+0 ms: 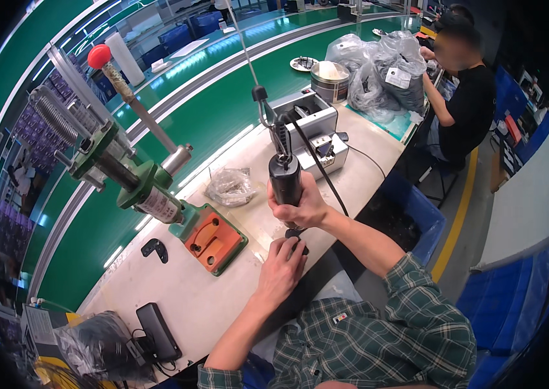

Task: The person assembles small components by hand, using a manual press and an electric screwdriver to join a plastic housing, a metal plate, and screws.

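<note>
My right hand (305, 206) is wrapped round a black electric screwdriver (285, 178), which hangs upright from a cable and spring. Its tip points down at a small black plastic part (297, 240) near the table's front edge. My left hand (282, 267) presses its fingers on that part and holds it against the table. The fingers hide much of the part, and I cannot make out the screwdriver's bit. Left of my hands stands a green hand press (138, 188) with a red ball lever and an orange base plate (213, 240).
A dark curved part (154, 250) lies left of the press. A clear plastic bag (230, 186) and a white feeder box (320, 152) stand behind my hands. Bagged parts (391, 78) and a tin (330, 82) are farther right, near a seated person (462, 97). A black power bank-like box (158, 331) lies front left.
</note>
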The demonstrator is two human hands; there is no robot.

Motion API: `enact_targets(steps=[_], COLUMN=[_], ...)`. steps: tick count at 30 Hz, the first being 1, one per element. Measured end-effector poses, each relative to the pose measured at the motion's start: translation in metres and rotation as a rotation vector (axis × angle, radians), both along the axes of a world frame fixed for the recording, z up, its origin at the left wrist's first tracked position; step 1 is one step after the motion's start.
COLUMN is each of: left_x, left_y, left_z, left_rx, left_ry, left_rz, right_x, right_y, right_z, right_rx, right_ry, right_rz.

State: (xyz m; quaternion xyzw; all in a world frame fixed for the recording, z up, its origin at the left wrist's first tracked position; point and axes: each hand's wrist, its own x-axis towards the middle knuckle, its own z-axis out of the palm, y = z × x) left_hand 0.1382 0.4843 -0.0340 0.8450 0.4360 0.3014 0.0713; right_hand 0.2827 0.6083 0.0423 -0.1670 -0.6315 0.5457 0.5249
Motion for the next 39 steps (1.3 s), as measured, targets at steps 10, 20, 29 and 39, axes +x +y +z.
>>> enact_targets(steps=[10,20,29,39], left_x=[0.0,-0.002,-0.005,-0.005], left_y=[0.001,-0.002,-0.001,-0.003], left_z=[0.0,-0.001,0.0,0.0], left_rx=[-0.012,-0.006,0.037,0.03], left_ry=[0.002,-0.144,-0.114,-0.105], left_rz=[-0.005,0.111,0.126,0.118], right_x=[0.01,0.0,0.001,0.001], right_y=[0.008,0.006,0.003,0.01], right_z=[-0.005,-0.008,-0.004,0.019], right_rx=[-0.08,-0.09,-0.018,0.011], right_ry=[0.082,0.168,0.117,0.305], right_rz=[0.193,0.233,0.153,0.156])
